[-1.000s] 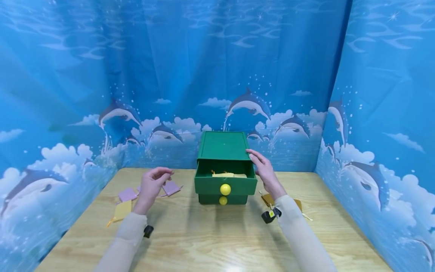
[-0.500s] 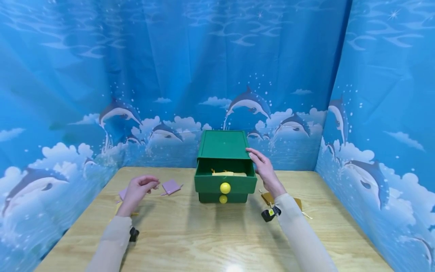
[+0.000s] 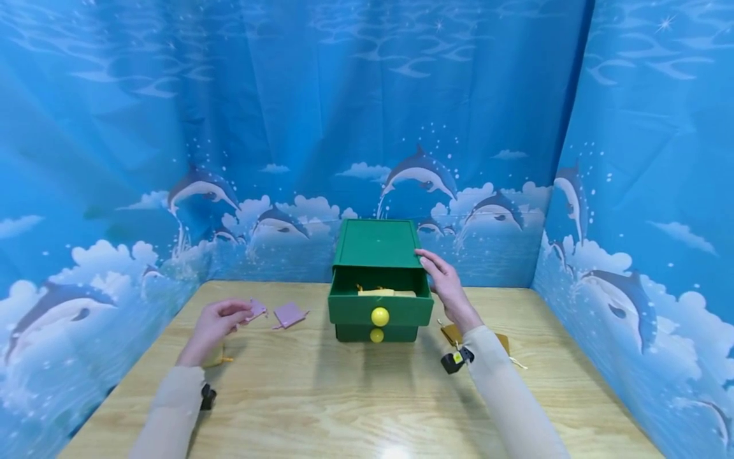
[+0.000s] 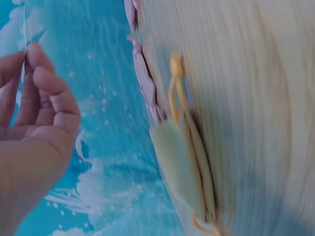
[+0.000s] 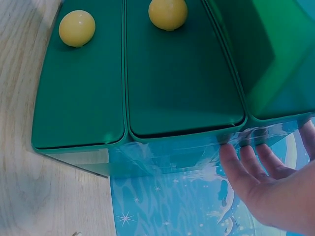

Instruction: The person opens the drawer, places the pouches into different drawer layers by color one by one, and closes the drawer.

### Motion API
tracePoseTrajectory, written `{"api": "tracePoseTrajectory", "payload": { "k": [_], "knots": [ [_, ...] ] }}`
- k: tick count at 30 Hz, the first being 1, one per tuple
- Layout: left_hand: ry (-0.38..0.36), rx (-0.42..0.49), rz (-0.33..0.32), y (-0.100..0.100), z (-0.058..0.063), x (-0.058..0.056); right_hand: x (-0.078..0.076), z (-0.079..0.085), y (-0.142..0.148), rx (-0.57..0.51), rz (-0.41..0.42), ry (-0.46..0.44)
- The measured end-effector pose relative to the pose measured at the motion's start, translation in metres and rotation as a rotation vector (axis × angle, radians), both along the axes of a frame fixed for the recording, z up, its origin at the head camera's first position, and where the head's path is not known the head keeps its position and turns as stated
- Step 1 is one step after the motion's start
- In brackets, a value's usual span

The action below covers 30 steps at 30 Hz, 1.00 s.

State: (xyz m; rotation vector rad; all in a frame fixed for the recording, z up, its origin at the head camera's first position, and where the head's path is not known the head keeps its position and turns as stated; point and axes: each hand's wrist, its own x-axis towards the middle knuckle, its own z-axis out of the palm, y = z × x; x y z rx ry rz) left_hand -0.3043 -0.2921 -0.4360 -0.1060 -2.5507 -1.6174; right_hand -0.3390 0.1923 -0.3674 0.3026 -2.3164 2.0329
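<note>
My left hand [image 3: 213,330] hovers over the left of the table, beside a yellow drawstring pouch [image 4: 179,157] that it partly hides in the head view. Its fingers bend loosely, thumb and fingertips close together, with no thing showing between them. A lilac pouch [image 3: 257,308] lies just past the fingertips, with another lilac pouch [image 3: 289,315] to its right. My right hand [image 3: 450,293] rests against the right side of a green drawer cabinet [image 3: 378,242], fingertips touching its wall [image 5: 197,156]. The top drawer [image 3: 350,312] is pulled out and contains cream-yellow pouches [image 3: 387,294].
Yellow knobs [image 3: 380,317] stick out from the drawer fronts; two lower drawers [image 5: 83,98] sit closed. Brown pouches [image 3: 452,335] lie right of the cabinet, partly behind the right forearm. Dolphin-print curtains [image 3: 287,127] hang behind and beside the wooden table [image 3: 344,408].
My left hand has moved left and down, away from the cabinet, to the pouches on the left. The right hand stays in place on the cabinet.
</note>
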Motion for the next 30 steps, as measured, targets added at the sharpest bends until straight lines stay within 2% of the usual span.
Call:
{"api": "tracePoseTrajectory", "payload": {
  "k": [10, 16, 22, 25, 30],
  "knots": [
    [-0.172, -0.047, -0.093, -0.026, -0.007, 0.007, -0.001, 0.0, 0.001, -0.004, 0.002, 0.001],
    [-0.236, -0.059, -0.068, -0.046, -0.016, 0.012, -0.001, 0.0, 0.001, -0.007, -0.001, -0.018],
    [-0.205, -0.211, -0.069, -0.069, -0.02, 0.018, -0.001, 0.0, 0.0, 0.004, -0.006, -0.016],
    [-0.181, -0.267, -0.113, -0.077, -0.019, 0.021, -0.001, 0.0, 0.0, 0.004, -0.006, -0.011],
    [-0.205, -0.34, -0.154, -0.08, -0.016, 0.024, 0.0, 0.0, 0.001, 0.002, -0.001, -0.009]
  ]
}}
